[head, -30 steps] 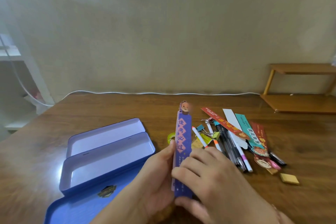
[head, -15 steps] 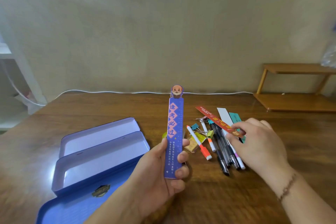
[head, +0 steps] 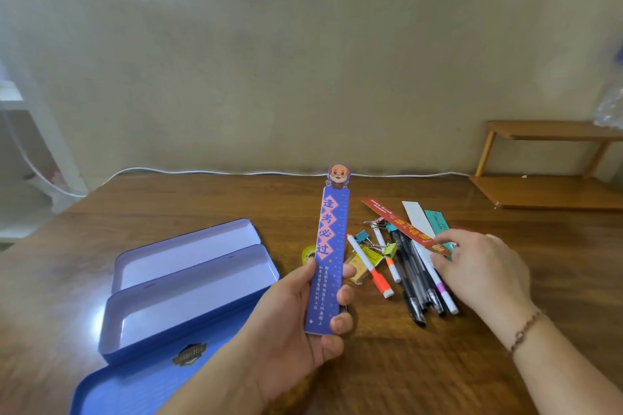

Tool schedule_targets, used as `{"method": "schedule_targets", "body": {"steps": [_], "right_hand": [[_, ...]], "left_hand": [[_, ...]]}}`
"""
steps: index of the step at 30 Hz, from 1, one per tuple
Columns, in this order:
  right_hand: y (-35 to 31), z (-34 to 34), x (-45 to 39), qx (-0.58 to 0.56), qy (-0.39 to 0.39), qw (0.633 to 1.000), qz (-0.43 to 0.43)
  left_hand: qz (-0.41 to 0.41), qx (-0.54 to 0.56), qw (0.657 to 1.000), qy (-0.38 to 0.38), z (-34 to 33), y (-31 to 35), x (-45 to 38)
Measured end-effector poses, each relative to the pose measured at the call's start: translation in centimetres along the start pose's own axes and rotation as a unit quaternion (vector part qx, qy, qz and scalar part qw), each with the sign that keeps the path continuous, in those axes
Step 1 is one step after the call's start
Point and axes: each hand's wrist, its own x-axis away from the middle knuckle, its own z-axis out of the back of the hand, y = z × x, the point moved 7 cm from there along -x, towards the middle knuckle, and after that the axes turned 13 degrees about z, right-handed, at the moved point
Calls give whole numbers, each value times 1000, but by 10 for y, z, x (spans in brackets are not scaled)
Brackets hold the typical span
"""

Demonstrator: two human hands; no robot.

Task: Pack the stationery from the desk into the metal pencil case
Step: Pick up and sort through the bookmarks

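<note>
While left hand (head: 296,310) holds ruler (head: 328,256), pens (head: 413,274) (heaped), open tin (head: 188,283) beside.

one pencil case (head: 188,283), four bookmarks (head: 328,259)

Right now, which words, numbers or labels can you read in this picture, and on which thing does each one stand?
"逢考必过": large characters on the purple bookmark ruler that the left hand holds.
Small white text lower on the same ruler: too small to read.
Yellow characters on the red bookmark that the right hand pinches: blurred.
Badge on the blue pencil case lid: unreadable.
Print on the teal bookmark: too small.
</note>
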Motion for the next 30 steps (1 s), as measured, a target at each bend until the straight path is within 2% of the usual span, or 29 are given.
{"method": "schedule_targets", "body": {"steps": [3,7,9,12,14,16,18,19,20,25,30], "right_hand": [[4,-8,-1,10,-39,999,-12],[11,-10,-2,16,-17,999,-34],[15,1,0,8,38,999,-36],[23,35,7,-75,193,978,-28],[32,54,15,-239,307,921,-22],[41,56,19,-452,370,811,-41],[41,49,17,-617,353,702,-53],[38,45,14,-668,327,667,-46],[36,44,13,-695,306,650,-34],[12,60,16,-686,258,678,51],[-21,55,22,-601,228,757,117]], "left_hand": [[13,-3,1000,-1,0,-2,0],[30,7,999,-12,-2,-4,1],[27,11,999,-16,-2,-3,1],[23,11,999,-18,-1,-1,1],[26,-1,999,-21,-2,-2,1],[26,-17,999,-25,-3,-2,0],[31,-26,999,-28,-3,-3,-1],[35,-32,998,-28,-3,-4,-1],[39,-42,998,-26,-2,-5,-2],[55,-121,990,-49,-10,-13,0],[116,-159,974,-107,-17,-33,7]]}}
